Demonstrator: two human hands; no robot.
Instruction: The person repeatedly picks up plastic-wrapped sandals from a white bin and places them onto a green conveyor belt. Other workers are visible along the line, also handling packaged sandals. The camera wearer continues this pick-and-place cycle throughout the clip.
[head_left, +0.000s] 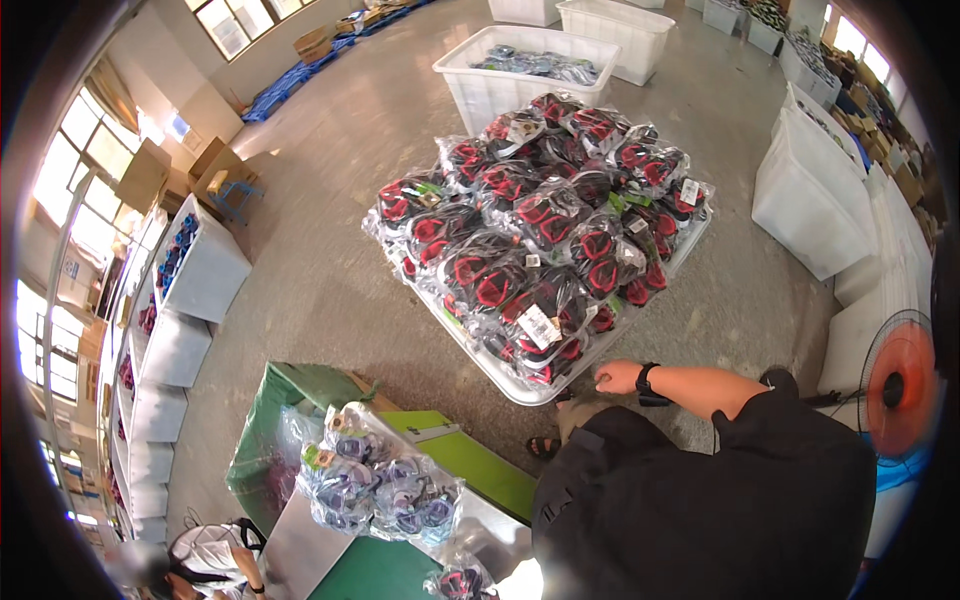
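My right hand (614, 377) is in front of my body, with a black band on the wrist. Its fingers are curled in, and nothing shows in them. Just beyond it lies the near corner of a white plastic bin (452, 338), heaped above its rim with clear-bagged black and red shoes (545, 215). I cannot tell whether the hand touches the rim. My left hand does not show. To the left, clear bags of blue-grey shoes (385, 480) rest on a metal and green worktable (375, 572), with a bag of dark and red shoes (462, 582) at its near side.
A green sack-lined container (262, 440) and a lime-green panel (465, 460) flank the worktable. An orange-bladed fan (895, 390) stands at right. More white bins (815, 190) line the right and far sides. Another person (210, 560) is at lower left.
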